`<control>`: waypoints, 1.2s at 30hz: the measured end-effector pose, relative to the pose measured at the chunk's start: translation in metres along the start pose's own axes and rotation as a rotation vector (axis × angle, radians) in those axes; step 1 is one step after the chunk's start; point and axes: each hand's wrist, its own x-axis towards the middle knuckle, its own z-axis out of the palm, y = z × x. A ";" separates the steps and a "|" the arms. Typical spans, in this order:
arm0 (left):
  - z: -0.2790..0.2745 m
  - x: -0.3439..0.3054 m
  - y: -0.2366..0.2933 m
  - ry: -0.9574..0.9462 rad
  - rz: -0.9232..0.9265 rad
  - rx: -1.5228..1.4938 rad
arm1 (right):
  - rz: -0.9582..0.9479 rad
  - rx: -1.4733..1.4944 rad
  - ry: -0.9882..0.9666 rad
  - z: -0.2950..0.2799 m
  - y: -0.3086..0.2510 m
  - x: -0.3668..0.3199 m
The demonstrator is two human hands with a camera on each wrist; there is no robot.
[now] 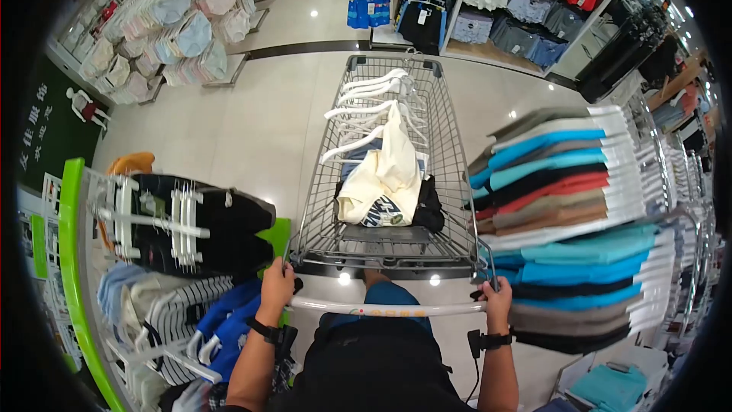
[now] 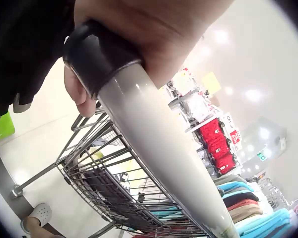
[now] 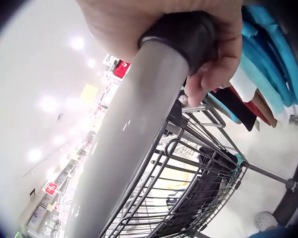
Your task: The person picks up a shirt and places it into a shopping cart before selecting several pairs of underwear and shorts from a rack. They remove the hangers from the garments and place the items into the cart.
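Observation:
A metal shopping cart stands straight ahead of me, its pale handlebar crossing just before my body. My left hand grips the handlebar's left end; in the left wrist view its fingers curl round the black end piece. On the opposite end, my right hand holds the matching black end piece, fingers wrapped beneath. Inside the basket lies a cream garment with dark lettering, beside a black garment. Several white hangers lie towards the cart's far end.
Close on the left is a green-edged rack with black trousers and striped tops. Turquoise, red and brown garments hang close on the right. Farther ahead, shelves hold folded clothes, and small pale garments hang at the upper left.

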 end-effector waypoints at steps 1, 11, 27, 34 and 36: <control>-0.007 0.012 0.025 -0.047 -0.031 -0.019 | 0.006 -0.010 0.009 0.006 -0.008 0.010; 0.015 0.171 0.102 -0.203 0.051 -0.071 | -0.090 -0.049 0.265 0.059 -0.076 0.150; 0.041 0.352 0.220 -0.402 0.358 0.203 | -0.172 -0.320 0.705 0.135 -0.141 0.262; 0.032 0.440 0.268 -0.488 0.470 0.316 | 0.060 -0.391 0.645 0.173 -0.181 0.260; 0.032 0.470 0.281 -0.514 0.504 0.331 | 0.032 -0.475 0.662 0.182 -0.184 0.265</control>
